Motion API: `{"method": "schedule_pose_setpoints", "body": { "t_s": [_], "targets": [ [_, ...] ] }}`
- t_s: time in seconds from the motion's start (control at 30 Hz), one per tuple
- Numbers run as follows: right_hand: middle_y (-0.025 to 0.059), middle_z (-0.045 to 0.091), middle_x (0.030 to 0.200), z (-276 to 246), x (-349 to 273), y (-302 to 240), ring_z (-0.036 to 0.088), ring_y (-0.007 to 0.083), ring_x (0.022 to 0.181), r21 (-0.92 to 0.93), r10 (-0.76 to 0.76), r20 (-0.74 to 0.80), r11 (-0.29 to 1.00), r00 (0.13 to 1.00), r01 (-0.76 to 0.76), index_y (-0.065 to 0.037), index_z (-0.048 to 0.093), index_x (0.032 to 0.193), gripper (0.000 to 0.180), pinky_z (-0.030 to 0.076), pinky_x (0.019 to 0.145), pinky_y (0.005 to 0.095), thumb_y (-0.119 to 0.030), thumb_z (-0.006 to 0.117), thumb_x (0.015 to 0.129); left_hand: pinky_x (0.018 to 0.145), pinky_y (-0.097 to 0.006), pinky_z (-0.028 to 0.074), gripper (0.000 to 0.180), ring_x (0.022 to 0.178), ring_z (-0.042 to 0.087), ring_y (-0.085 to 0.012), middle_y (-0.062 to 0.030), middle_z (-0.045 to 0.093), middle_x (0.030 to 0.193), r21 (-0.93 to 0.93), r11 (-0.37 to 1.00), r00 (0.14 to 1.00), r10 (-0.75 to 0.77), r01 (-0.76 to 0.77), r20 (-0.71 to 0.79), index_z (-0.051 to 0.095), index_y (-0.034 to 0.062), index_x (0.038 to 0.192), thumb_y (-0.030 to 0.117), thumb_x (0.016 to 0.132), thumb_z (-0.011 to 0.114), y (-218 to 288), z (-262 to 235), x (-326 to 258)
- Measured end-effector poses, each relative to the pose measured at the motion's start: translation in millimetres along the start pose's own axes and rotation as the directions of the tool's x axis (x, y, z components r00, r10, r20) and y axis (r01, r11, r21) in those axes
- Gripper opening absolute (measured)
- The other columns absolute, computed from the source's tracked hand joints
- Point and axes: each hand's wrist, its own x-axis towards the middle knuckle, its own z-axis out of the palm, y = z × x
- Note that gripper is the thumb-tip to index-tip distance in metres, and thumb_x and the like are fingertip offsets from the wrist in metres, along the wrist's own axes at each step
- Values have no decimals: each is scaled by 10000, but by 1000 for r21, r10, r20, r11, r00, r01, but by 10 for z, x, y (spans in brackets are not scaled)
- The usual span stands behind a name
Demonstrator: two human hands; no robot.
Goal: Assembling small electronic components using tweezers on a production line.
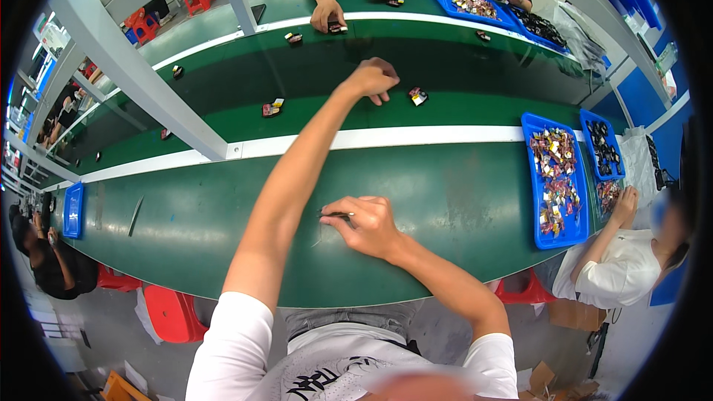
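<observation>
My left hand (373, 80) reaches across the white rail over the green conveyor belt (245, 78), fingers loosely bent and apart, with nothing visible in it. Just right of its fingertips lies a small dark-and-red part with a white-and-yellow label (418, 96). My right hand (365, 224) rests low over the green worktable (438, 200), thumb and fingers pinched on a slim dark tool (340, 214). Its exact kind is too small to tell. A similar labelled part (272, 108) lies on the belt left of my left forearm.
Blue trays of small labelled parts (538, 208) and black parts (601, 141) stand at the right. A thin strip (136, 217) and a blue tray (73, 212) lie left. A grey post (141, 59) rises at the rail. Co-workers sit opposite and at both sides.
</observation>
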Motion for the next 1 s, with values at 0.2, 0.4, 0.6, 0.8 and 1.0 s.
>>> {"method": "schedule_pose_setpoints", "body": {
  "t_s": [0.2, 0.4, 0.6, 0.8, 1.0],
  "targets": [
    [61, 735, 781, -26, 86, -108, 687, 236, 585, 8, -31, -31, 999, 999, 31, -47, 707, 827, 124, 530, 539, 321, 1, 793, 752, 547, -313, 621, 231, 613, 716, -202, -134, 732, 813, 23, 999, 994, -46, 48, -97, 716, -52, 999, 163, 915, 710, -42, 396, 384],
    [73, 734, 771, -30, 77, -55, 679, 237, 572, 24, -26, -47, 999, 999, 27, -41, 711, 837, 127, 526, 529, 319, -8, 799, 751, 493, -292, 546, 205, 554, 685, -174, -121, 720, 734, 200, 974, 980, -73, 110, -185, 696, -43, 881, 159, 892, 730, -107, 394, 363],
    [66, 738, 764, -49, 47, -61, 676, 226, 552, 43, -7, -56, 999, 998, 9, -56, 724, 834, 115, 521, 519, 310, -44, 819, 770, 393, -294, 457, 177, 486, 638, -146, -96, 702, 709, -30, 990, 937, 119, -136, -328, 631, -47, 914, 122, 927, 679, -135, 227, -336],
    [38, 734, 741, -46, 84, -111, 501, 100, 409, 41, 177, -26, 984, 984, -176, -48, 749, 848, 122, 405, 436, 258, -73, 846, 778, 372, -247, 414, 141, 484, 620, -98, -70, 682, 697, -139, 980, 912, 78, -145, -403, 650, -42, 988, 97, 967, 629, -420, -10, -1653],
    [-5, 697, 740, -113, 111, -114, 376, -1, 491, 224, 341, -86, 922, 936, -315, -15, 780, 904, 138, 263, 445, 209, 7, 845, 784, 387, -230, 408, 171, 511, 611, -79, -86, 707, 760, -389, 920, 899, -201, 37, -390, 701, -61, 1050, 87, 971, 669, -641, 85, -2626]
  ]
}}
